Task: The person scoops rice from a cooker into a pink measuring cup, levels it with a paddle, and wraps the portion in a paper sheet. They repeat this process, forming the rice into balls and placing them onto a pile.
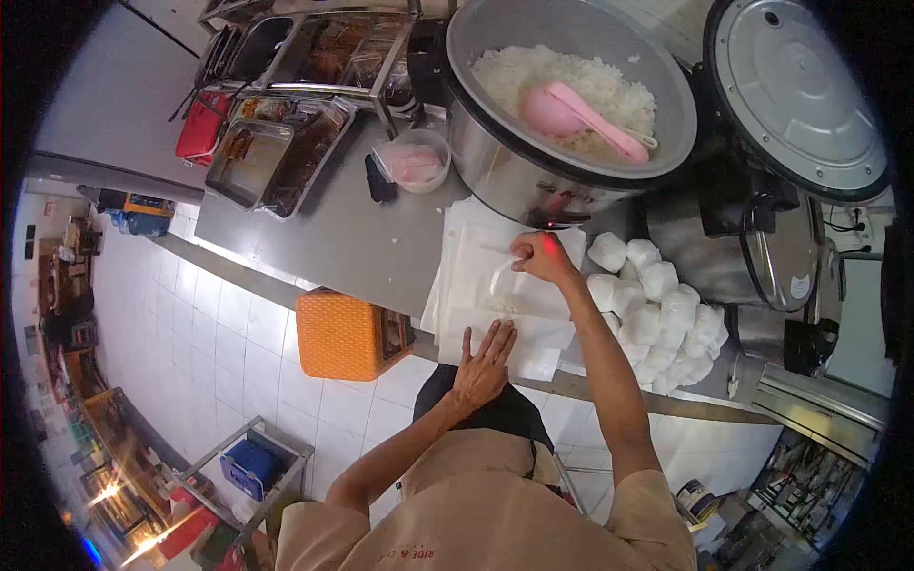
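Observation:
My left hand (484, 366) lies flat with its fingers spread on the near part of a stack of white wrapping sheets (457, 257). Over the same stack, my right hand (545, 255) has its fingers curled together. What they pinch is hard to make out; a pale, translucent curved shape lies just beside the fingertips. A small patch of rice (505, 305) sits on the sheets between both hands. To the right of the stack, several white wrapped bundles (660, 324) are piled up. Beyond the sheets stands a large rice cooker (514, 186) holding cooked rice (505, 71) and a pink rice scoop (562, 112).
The cooker's round lid (800, 90) is raised at right. A clear tub (414, 162) with pink contents stands left of the cooker. Food trays (252, 162) sit farther left on the grey counter (333, 219). An orange woven stool (338, 335) stands below the counter edge.

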`<state>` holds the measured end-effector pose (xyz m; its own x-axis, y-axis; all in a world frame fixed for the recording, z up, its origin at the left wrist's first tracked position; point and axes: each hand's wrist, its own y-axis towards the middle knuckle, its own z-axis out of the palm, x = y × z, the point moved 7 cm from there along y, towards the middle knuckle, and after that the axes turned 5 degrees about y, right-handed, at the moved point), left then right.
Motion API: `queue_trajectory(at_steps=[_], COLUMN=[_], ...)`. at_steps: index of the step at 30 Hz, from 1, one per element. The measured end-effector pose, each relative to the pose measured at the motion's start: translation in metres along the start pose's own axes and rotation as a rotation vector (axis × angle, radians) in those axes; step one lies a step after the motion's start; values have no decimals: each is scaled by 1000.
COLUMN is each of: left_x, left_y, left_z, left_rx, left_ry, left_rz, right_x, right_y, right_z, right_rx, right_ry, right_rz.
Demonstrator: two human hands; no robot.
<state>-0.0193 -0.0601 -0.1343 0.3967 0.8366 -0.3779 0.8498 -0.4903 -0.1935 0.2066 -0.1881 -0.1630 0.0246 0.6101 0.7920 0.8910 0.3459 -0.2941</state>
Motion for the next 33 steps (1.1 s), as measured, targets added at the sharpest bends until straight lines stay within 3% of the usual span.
queue_trajectory(at_steps=[6, 9, 15, 17, 19, 22, 24, 29, 33], left_x=[-1, 0, 0, 2, 3, 11, 16, 27, 21], left_y=[-3, 0, 0, 0, 0, -5, -11, -15, -41], left_z=[-4, -5, -2, 0, 6, 30, 38, 31, -25], left_rx=[-37, -34, -14, -36, -69, 49, 25, 33, -293], left_ry=[5, 33, 63, 82, 114, 48, 39, -29, -118], left_rz=[9, 13, 19, 21, 26, -3, 8, 29, 188], right_x=[0, 3, 34, 65, 78, 89, 86, 74, 64], right_y=[1, -5, -39, -75, -120, -164, -181, -192, -195], right_z=[3, 5, 1, 6, 27, 51, 61, 71, 80], right_rx=[103, 69, 95, -18, -161, -230, -364, -460, -503], right_ry=[-31, 140, 179, -2, -159, -174, -187, -181, -208], right_rz=[-4, -45, -57, -297, -396, -350, -390, -368, -343])
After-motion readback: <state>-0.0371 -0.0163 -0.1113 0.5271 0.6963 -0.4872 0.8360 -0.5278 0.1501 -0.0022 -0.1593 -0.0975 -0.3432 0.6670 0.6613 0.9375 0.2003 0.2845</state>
